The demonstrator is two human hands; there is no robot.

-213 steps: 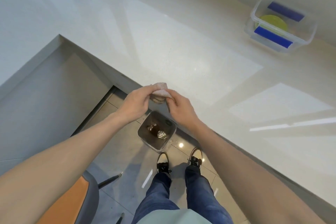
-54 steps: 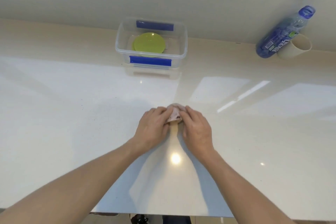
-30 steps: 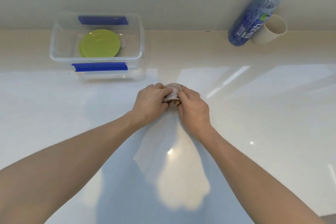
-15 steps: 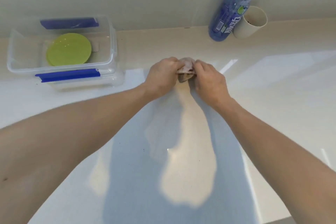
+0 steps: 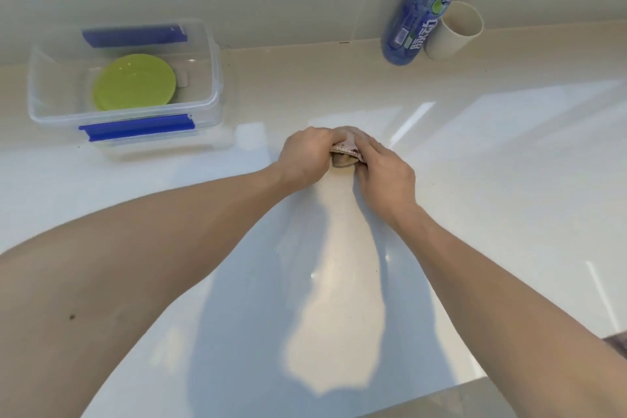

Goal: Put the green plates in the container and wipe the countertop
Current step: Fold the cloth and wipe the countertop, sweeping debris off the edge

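Forearms: both bare, reaching in from the bottom edge; the elbows and everything behind them are cut off by the frame.
Countertop (image 5: 492, 180): pale and glossy, streaked with window glare and the arms' shadow; its near edge shows only at the lower right corner.
Lower right edge: a dark patterned scrap just beside the right forearm, too cropped to identify.
Left hand (image 5: 307, 158): curled closed over the left side of the cloth, knuckles up, fingertips tucked out of sight beneath it.
Right hand (image 5: 385, 173): closed on the right side of the cloth, fingers bent over the top; its fingertips are hidden too.
Cloth (image 5: 346, 149): small, pinkish-brown, bunched between the two hands and pressed on the countertop; only a wedge shows, with a darker fold below, so its full shape cannot be told.
Container (image 5: 210, 78): clear plastic tub with blue clips, open, well left of the hands near the back wall.
Green plates (image 5: 134, 81): lying flat inside the container; they look stacked, but how many cannot be told.
Bottle (image 5: 420, 10): blue-labelled, clear, at the far right against the wall; its top is cut off at the frame edge.
Cup (image 5: 453, 32): cream, touching the bottle's right side, its inside in shadow.
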